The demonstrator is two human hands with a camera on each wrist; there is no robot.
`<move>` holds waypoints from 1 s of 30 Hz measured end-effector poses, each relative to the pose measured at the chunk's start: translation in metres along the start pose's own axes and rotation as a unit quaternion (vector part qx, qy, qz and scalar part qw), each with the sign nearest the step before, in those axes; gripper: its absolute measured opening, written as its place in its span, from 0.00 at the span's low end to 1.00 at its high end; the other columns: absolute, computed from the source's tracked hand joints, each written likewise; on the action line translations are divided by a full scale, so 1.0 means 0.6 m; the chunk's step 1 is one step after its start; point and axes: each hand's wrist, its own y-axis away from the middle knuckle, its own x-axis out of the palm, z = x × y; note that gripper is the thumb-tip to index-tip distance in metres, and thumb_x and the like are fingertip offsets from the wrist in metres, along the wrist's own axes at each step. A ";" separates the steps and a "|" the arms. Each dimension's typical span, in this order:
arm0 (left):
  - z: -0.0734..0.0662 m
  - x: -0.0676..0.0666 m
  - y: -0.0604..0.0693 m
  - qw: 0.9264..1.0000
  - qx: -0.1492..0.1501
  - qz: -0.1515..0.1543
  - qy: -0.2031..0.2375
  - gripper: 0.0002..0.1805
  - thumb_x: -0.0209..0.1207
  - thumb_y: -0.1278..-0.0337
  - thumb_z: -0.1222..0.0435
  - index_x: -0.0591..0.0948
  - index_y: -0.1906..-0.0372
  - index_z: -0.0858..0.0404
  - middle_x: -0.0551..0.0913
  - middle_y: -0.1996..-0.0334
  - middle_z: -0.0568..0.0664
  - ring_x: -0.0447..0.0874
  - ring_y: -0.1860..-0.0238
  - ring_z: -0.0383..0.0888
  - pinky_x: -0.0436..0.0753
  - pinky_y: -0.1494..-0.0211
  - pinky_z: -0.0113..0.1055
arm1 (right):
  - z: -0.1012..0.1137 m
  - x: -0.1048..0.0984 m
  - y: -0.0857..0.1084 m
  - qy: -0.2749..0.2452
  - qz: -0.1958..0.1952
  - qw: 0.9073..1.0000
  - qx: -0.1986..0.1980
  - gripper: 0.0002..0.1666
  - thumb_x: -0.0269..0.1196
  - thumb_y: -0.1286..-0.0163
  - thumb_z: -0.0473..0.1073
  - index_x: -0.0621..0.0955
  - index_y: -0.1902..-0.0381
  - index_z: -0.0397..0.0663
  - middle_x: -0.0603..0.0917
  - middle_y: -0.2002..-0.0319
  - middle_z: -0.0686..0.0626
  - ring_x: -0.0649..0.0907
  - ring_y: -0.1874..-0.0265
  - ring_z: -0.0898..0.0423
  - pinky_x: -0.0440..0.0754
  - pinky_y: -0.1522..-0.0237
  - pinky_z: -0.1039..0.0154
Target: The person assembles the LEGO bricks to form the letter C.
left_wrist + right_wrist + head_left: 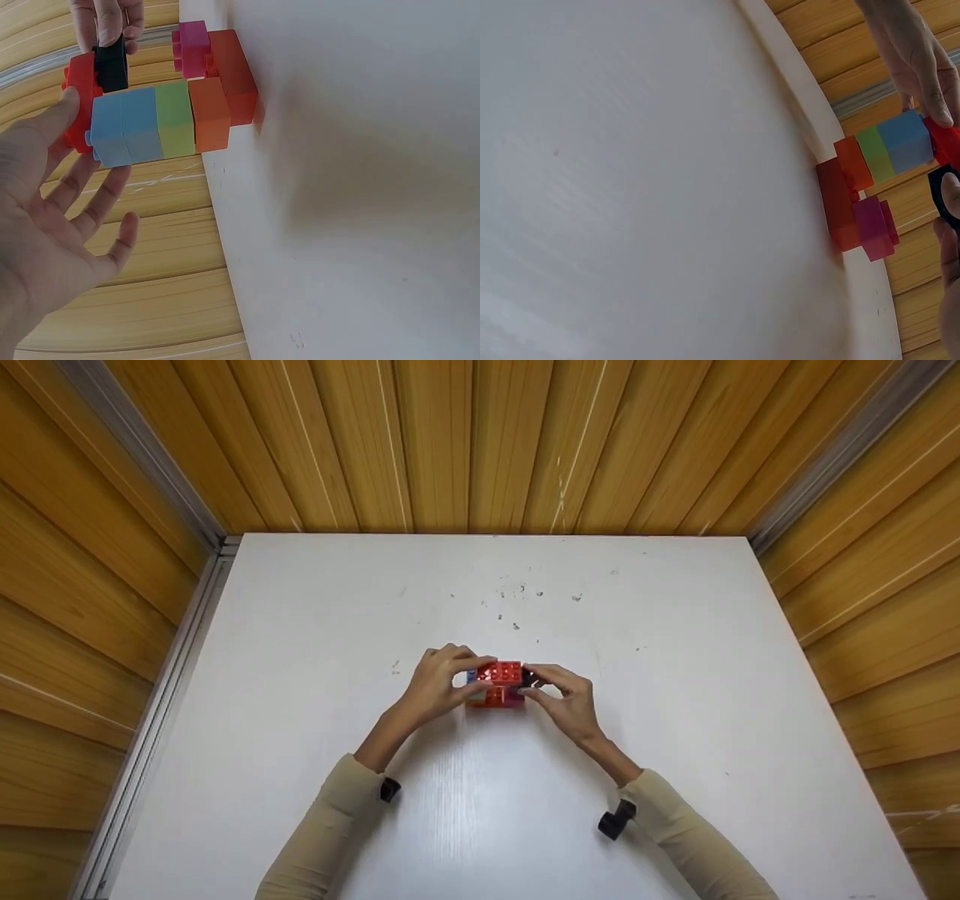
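A stack of toy building bricks stands on the table around a red-orange base brick [234,75]. Over one end of the base rise an orange brick [211,114], a green brick [174,118] and light blue bricks [126,127]. A magenta brick [193,49] sits on the base's other end. At the top lies a long red brick [504,671], pinched by my left hand [437,681] between thumb and fingers. My right hand [568,701] pinches a black brick [937,189] against the underside of the red brick's overhanging end. Whether those two are locked together I cannot tell.
The white table [480,795] has small dark marks beyond the stack. Wood-look panels [472,450] wall the back and sides, with metal rails [157,457] at the corners. Black wrist cameras [616,819] hang by the sleeves.
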 end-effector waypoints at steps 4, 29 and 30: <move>0.001 0.000 0.000 1.000 0.002 -0.002 -0.004 0.21 0.67 0.38 0.49 0.87 0.42 0.50 0.88 0.57 0.50 0.82 0.56 0.49 0.78 0.46 0.51 | 0.001 0.001 -0.001 -0.008 0.001 1.000 0.021 0.20 0.71 0.46 0.20 0.85 0.52 0.24 0.88 0.58 0.30 0.85 0.64 0.36 0.88 0.55 0.56; 0.002 0.005 0.000 0.999 0.015 -0.009 -0.028 0.22 0.66 0.39 0.49 0.87 0.42 0.50 0.88 0.58 0.50 0.84 0.56 0.50 0.76 0.48 0.51 | -0.016 0.002 0.002 -0.026 -0.002 1.000 -0.005 0.21 0.71 0.47 0.18 0.83 0.53 0.21 0.86 0.59 0.27 0.84 0.66 0.37 0.86 0.58 0.62; 0.002 0.005 0.001 1.000 0.015 -0.010 -0.025 0.22 0.67 0.39 0.49 0.87 0.42 0.50 0.88 0.58 0.50 0.84 0.56 0.50 0.76 0.48 0.51 | -0.015 0.002 0.003 -0.026 -0.002 1.000 0.000 0.21 0.71 0.47 0.19 0.83 0.52 0.21 0.86 0.59 0.27 0.84 0.66 0.37 0.86 0.58 0.62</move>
